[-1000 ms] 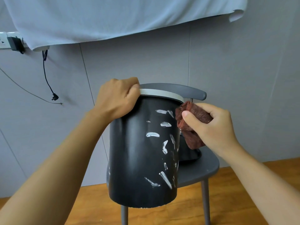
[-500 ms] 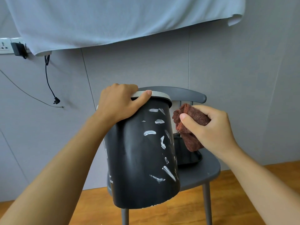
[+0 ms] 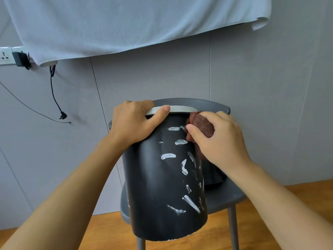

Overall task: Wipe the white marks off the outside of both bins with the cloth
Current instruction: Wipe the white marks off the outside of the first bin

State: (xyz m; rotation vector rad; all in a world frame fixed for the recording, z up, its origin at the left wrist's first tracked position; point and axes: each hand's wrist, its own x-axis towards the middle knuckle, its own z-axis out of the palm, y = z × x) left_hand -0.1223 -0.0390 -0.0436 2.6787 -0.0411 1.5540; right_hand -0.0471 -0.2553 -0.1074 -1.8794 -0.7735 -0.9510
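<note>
The right hand (image 3: 223, 141), pinching the wadded brown cloth (image 3: 201, 127) between thumb and fingers, has closed in from just beside the bin (image 3: 162, 186) to press the cloth on its upper wall by the top white marks (image 3: 173, 128), so I judge wiping is only starting; every streak below remains. The left hand (image 3: 134, 121) still grips the pale rim (image 3: 180, 109), thumb over it, tilting the bin off the chair (image 3: 225, 195). Behind it stands the second bin (image 3: 215, 175), mostly hidden; what either holds cannot be seen.
</note>
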